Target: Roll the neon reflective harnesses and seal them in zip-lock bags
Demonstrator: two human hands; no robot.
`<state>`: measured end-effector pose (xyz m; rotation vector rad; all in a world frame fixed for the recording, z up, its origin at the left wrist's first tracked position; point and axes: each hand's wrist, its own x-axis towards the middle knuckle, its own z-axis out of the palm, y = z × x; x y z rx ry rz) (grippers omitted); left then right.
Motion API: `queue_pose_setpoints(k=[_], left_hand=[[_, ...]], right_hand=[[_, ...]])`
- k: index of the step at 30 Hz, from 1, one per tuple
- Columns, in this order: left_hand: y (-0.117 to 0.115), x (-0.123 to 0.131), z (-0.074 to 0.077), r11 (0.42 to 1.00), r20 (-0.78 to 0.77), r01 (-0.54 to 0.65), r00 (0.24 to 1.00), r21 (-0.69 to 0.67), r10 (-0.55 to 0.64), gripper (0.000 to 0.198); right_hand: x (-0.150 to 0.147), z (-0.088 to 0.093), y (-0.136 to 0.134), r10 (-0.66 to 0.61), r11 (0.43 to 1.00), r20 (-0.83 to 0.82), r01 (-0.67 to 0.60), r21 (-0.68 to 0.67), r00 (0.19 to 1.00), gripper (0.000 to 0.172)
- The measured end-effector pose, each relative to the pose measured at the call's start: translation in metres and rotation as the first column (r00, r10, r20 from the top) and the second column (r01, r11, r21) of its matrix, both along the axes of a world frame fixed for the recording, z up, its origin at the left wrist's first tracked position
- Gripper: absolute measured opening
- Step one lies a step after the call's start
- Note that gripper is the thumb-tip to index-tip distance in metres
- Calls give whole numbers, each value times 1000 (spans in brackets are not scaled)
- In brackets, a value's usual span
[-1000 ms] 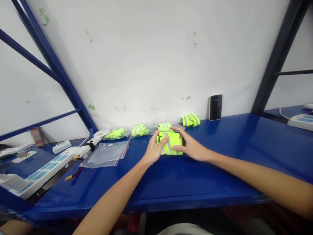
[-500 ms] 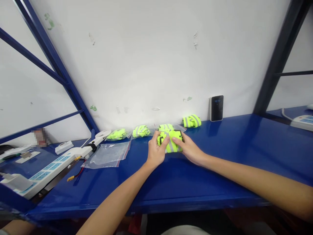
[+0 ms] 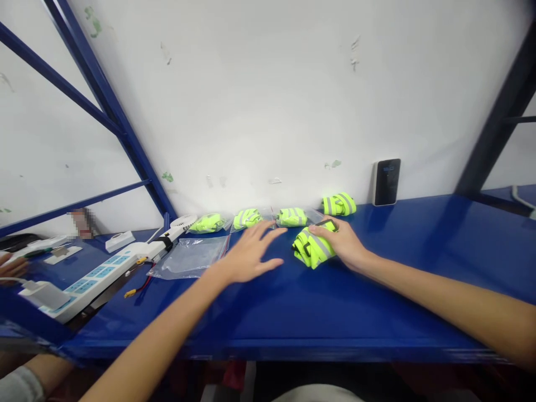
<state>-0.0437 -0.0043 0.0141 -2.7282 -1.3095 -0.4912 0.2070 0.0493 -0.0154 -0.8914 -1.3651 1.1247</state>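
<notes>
My right hand (image 3: 345,243) grips a rolled-up reflective vest (image 3: 312,250), neon yellow with grey stripes and black trim, just above the blue table. Its fingers wrap over the vest's right end. Apart from the vest, to its left, my left hand (image 3: 253,254) hovers with fingers spread and nothing in them. Close to my left wrist lies a clear zip bag (image 3: 195,258), flat on the table. Along the wall are three bagged vests: one at the left (image 3: 207,223), one in the middle (image 3: 247,218), one nearer the right (image 3: 292,216). Beyond them sits an unbagged rolled vest (image 3: 339,204).
A white power strip (image 3: 98,276) and a cable with yellow connectors (image 3: 144,282) lie at left, near a small white fan (image 3: 182,222). A black-fronted device (image 3: 386,182) leans at the wall. Another person's hand (image 3: 12,265) shows at far left, beyond the blue frame (image 3: 113,117).
My left hand has let go of the rolled vest and moved left with its fingers spread. The right hand keeps the vest, now tilted and slightly farther right. Another person's hand has appeared at far left.
</notes>
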Motion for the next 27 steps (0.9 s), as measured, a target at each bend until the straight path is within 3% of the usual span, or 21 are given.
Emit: queue_pose_setpoints(k=[4, 7, 11, 14, 17, 21, 27], left_hand=[[-12, -89, 26, 929, -207, -317, 938, -188, 278, 81], [-6, -119, 32, 847, -301, -462, 874, -265, 383, 93], [24, -118, 31, 799, -390, -455, 869, -393, 303, 112], [40, -112, 31, 779, -410, -431, 878, -455, 247, 114], [38, -108, 30, 810, -363, -402, 896, -426, 254, 105], [24, -102, 20, 859, -192, -309, 949, -409, 250, 94], [19, -101, 12, 814, -188, -381, 925, -439, 332, 97]], right_hand=[[1, 2, 3, -19, 999, 76, 21, -27, 997, 37], [0, 2, 1, 18, 999, 114, -15, -29, 993, 35], [-1, 0, -4, 51, 997, 169, -40, -64, 984, 35], [2, 0, -4, 45, 997, 150, -34, -75, 988, 37], [6, 2, -1, 22, 998, 82, -17, -56, 996, 37], [8, 5, 3, -18, 1000, 32, 18, -14, 999, 34], [8, 6, 2, 33, 998, 3, -33, -51, 999, 32]])
